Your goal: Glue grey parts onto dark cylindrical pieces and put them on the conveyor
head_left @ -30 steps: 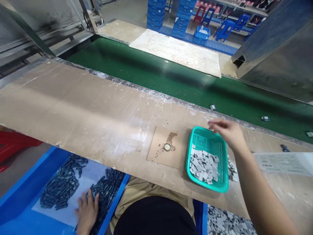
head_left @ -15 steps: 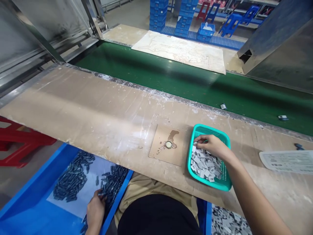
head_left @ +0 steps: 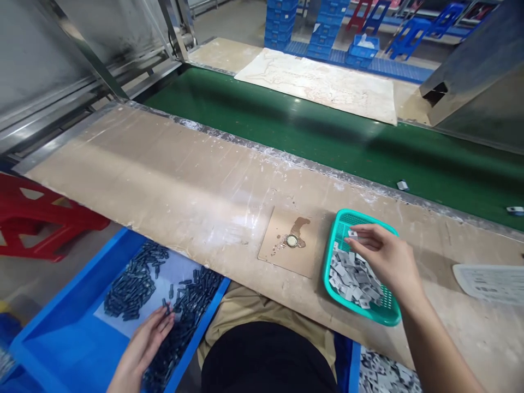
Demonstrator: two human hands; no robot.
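A: Hands first. What have we got?

B: Our left hand (head_left: pixel 149 338) is low in the blue bin (head_left: pixel 49 349), thumb and fingers pinching a dark part (head_left: pixel 165 303). Our right hand (head_left: pixel 387 262) is above the basket (head_left: pixel 328 267), a grey piece (head_left: pixel 352 234) gripped at its fingertips.

A: What might go wrong on the left?

B: A slender thing, so a slack pinch could let it twist or drop onto the dark heap (head_left: pixel 190 311) beside it; there we'd hardly tell it from the rest. (The fingers cover some of it, so we can't say how firm the hold is.)

A: And the right?

B: Small, with little to grip. A slip would probably land it on the grey heap (head_left: pixel 354 278) inside the basket, or past the rim onto the bench (head_left: pixel 172 180). Our wrist is close to that rim, too; a knock could shift the basket.

A: Further out?

B: Just left of the basket lies a card (head_left: pixel 279 222) bearing a disc (head_left: pixel 292 240) and a wet-looking patch (head_left: pixel 301 224). If it is liquid, fingers touching it could turn slippery, we reckon.

A: Beyond that?

B: The belt (head_left: pixel 245 106), with two small parts (head_left: pixel 403 185) towards its right. We can't tell whether it runs; if so, a stray piece could be carried off.
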